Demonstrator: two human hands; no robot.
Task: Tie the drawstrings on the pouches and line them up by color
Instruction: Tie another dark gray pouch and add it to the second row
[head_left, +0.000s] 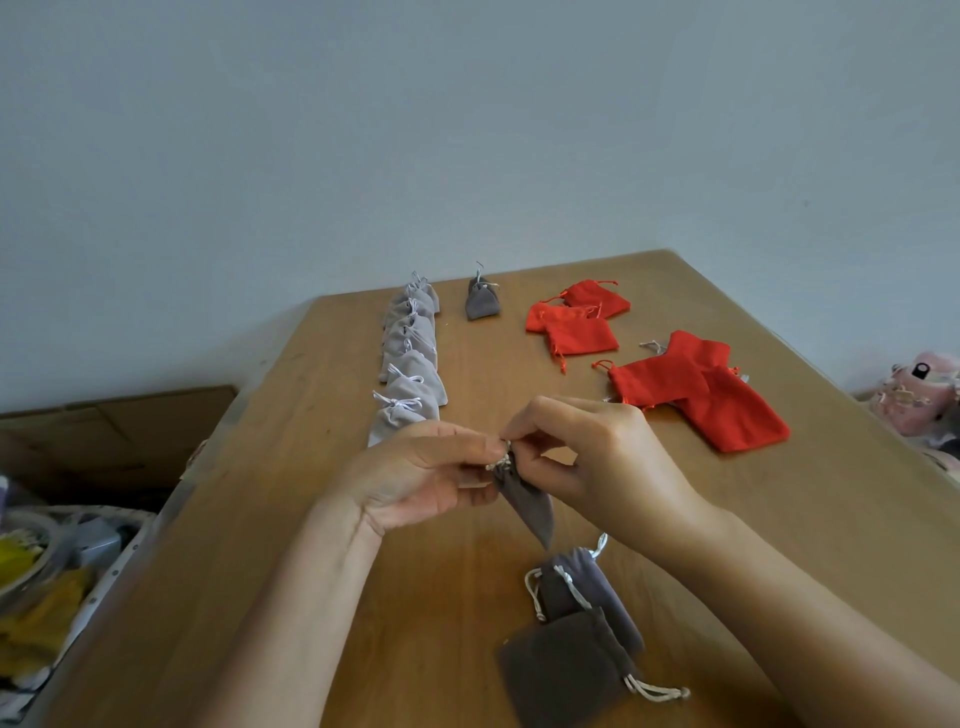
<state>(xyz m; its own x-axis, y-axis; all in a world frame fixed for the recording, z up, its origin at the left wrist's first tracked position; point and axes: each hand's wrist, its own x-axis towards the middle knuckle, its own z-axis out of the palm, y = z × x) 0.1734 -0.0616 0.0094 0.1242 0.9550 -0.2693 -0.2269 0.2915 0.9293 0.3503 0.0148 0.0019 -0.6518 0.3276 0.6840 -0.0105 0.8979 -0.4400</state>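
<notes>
Nearest the viewer, two dark grey pouches (582, 639) lay overlapping on the worktop (311, 519), cords loose and untied. At far left, off the worktop, stood a cardboard box (104, 431).

Next came a row of light grey pouches (410, 364), running away toward the wall. Bows showed on those close enough to judge, so that colour was assessed as finished.

The left grip (421, 467) pinched the drawstring (498, 457) at the neck of the held pouch (524, 499). This was also dark grey, raised above the worktop with its body hanging toward the viewer. The right grip (597, 452) pinched the same cord from the other side. The knot was judged in progress.

Beyond the hands, a single tied dark grey pouch (482, 301) stood alone, starting a second row. To the right, red pouches (701, 395) lay flat in two loose heaps, neither tied nor lined up.

Outstanding were three dark grey pouches and all the red.
</notes>
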